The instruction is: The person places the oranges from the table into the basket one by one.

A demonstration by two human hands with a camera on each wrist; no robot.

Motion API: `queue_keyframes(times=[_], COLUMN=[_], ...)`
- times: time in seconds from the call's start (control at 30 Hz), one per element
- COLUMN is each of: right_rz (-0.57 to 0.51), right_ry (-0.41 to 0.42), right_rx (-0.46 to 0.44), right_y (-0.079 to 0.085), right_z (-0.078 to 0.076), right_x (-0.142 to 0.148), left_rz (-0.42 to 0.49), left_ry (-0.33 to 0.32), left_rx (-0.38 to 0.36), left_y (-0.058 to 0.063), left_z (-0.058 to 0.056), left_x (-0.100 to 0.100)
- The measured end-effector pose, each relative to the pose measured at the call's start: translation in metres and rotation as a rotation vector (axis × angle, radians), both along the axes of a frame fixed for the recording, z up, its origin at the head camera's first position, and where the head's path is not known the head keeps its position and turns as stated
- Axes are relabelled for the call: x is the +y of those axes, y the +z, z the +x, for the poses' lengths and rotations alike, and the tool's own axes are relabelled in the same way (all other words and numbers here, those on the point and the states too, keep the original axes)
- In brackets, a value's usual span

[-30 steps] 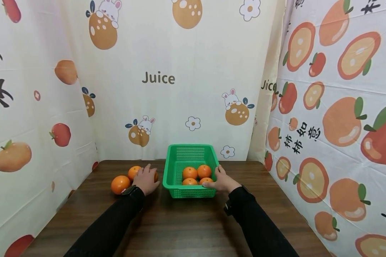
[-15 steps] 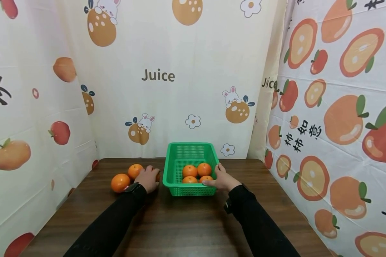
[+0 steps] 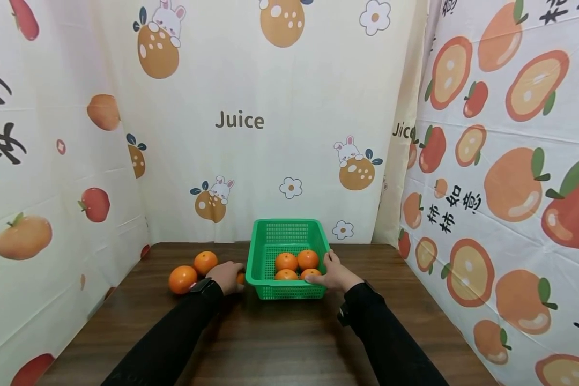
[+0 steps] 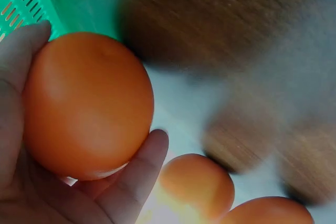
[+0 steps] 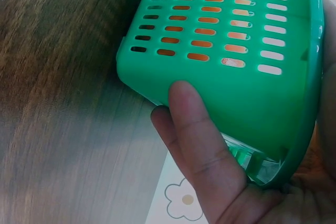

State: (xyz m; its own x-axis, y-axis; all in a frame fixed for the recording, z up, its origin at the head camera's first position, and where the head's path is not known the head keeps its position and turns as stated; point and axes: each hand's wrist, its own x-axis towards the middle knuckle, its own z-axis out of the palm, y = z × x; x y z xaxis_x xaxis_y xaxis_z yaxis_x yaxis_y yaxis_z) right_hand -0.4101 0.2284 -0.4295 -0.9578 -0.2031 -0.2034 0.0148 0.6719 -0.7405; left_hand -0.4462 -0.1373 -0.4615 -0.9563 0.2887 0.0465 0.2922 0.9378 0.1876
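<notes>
My left hand (image 3: 225,276) grips an orange (image 4: 89,106) just left of the green basket, thumb and fingers curled round its sides. In the head view most of that orange is hidden behind the hand. The green plastic basket (image 3: 286,294) holds several oranges (image 3: 287,261) grouped toward its right and front. My right hand (image 3: 339,274) holds the basket's right side, thumb over the rim and fingers against the outer wall (image 5: 231,98). Two more oranges, one nearer (image 3: 183,280) and one farther (image 3: 205,262), lie on the table left of my left hand.
The dark wood table (image 3: 289,343) backs onto a printed curtain (image 3: 289,145) right behind the basket. More printed cloth hangs along the left (image 3: 53,187) and right (image 3: 502,214) sides.
My left hand has moved a little right toward the basket, and its fingers have closed round the orange. My right hand stays on the basket's side; the head view has shifted slightly.
</notes>
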Motion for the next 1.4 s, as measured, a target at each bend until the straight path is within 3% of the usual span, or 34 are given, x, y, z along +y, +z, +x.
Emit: queue_keyframes(times=[0.13,0.23,0.47,0.67,0.77,0.97,1.2,1.4], right_rz=[0.008,-0.005,-0.029,-0.056,-0.062,-0.081,-0.078,-0.039], right_ry=[-0.001,0.0,-0.004,-0.006,-0.004,-0.01,0.0,0.0], right_rx=[0.003,0.001,0.002,0.009,0.01,0.01,0.014,0.022], right_y=[0.0,0.0,-0.001,-0.001,-0.002,-0.004,-0.001,-0.002], right_z=[-0.001,0.0,0.004,0.004,0.004,0.006,0.006,0.006], right_x=[0.002,0.002,0.001,0.002,0.002,0.002,0.0,0.0], left_rz=[0.012,0.035,0.087,0.119,0.129,0.116,0.114,0.137], left_ry=[0.019,0.032,-0.012,0.021,0.014,-0.009,0.027,0.049], left_rx=[-0.026,-0.086,-0.192,-0.232,-0.221,-0.129,-0.032,-0.045], left_y=[0.001,0.007,0.025,0.017,0.012,-0.001,-0.01,-0.009], left_z=[0.002,0.006,0.013,0.014,0.016,0.019,0.016,0.022], left_x=[0.003,0.005,0.003,0.005,0.01,0.014,0.015,0.017])
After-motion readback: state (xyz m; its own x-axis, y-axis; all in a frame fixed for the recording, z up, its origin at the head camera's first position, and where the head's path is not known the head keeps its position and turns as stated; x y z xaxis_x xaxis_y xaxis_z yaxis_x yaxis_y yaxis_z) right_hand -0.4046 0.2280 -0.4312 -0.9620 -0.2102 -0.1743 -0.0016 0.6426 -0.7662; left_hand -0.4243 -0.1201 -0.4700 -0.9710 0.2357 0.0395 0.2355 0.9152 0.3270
